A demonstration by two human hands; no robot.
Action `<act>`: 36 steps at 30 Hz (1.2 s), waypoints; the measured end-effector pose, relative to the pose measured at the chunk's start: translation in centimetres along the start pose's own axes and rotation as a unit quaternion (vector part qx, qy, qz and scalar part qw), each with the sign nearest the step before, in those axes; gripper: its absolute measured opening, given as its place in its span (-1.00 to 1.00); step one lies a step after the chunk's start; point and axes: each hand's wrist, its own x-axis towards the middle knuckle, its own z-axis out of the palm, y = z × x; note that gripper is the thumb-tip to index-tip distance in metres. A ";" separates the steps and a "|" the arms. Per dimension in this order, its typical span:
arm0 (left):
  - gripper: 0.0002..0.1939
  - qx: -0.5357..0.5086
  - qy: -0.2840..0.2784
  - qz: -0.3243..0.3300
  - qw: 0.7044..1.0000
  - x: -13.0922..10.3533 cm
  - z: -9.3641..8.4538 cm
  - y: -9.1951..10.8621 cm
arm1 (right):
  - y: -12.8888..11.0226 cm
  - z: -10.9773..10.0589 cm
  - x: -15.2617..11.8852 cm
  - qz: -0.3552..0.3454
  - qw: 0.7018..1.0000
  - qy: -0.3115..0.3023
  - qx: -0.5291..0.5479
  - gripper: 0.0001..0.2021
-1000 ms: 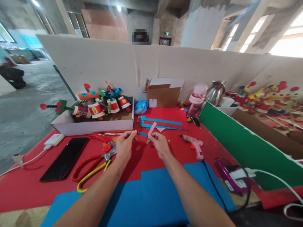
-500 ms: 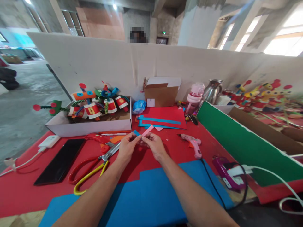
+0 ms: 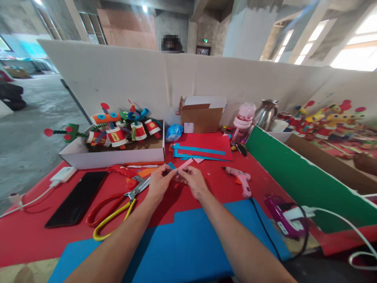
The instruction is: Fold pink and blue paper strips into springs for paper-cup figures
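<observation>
My left hand (image 3: 160,181) pinches a small blue paper strip (image 3: 171,166) between thumb and fingers. Close against it, my right hand (image 3: 192,181) grips a pink paper strip (image 3: 185,163), which slants up and to the right. The two strips meet at my fingertips, where my thumbs hide how they join. Left of my left hand lie scissors (image 3: 136,192) with one red and one yellow handle. A pink glue gun (image 3: 241,181) rests on the red table covering to the right of my right hand.
Cup-bodied paper figures (image 3: 116,135) fill a white box (image 3: 118,159) at back left. Paper strips (image 3: 203,149) lie ahead. A black phone (image 3: 78,198) is at left, a purple power strip (image 3: 282,218) at right. A green-sided box (image 3: 294,177) stands at right, blue sheets (image 3: 188,243) in front.
The pink strip's free end has tipped slightly lower and to the right. Both hands stay together at nearly the same spot; the whole view has shifted a little.
</observation>
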 end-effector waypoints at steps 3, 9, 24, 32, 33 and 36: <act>-0.74 -0.052 -0.026 -0.025 0.998 0.0 0.0 -0.1 | -0.1 0.0 0.1 -0.031 0.999 0.005 -0.035 -0.65; -0.68 -0.201 -0.077 -0.119 0.969 0.1 0.0 -0.5 | -0.3 -0.2 0.3 -0.089 0.982 0.006 -0.168 -0.71; -0.62 -0.216 -0.066 -0.142 0.964 0.0 0.1 0.0 | -0.3 -0.1 0.1 -0.047 0.992 -0.002 -0.115 -0.72; -0.65 -0.179 -0.081 -0.142 0.970 -0.3 0.2 0.2 | -0.1 0.1 0.1 -0.060 0.994 0.062 -0.062 -0.76; -0.65 -0.178 -0.081 -0.143 0.970 -0.3 0.2 0.1 | 0.0 0.2 0.1 -0.060 0.994 0.064 -0.061 -0.76; -0.65 -0.178 -0.078 -0.143 0.971 -0.2 0.1 -0.1 | 0.3 0.2 0.1 -0.055 0.994 0.067 -0.066 -0.77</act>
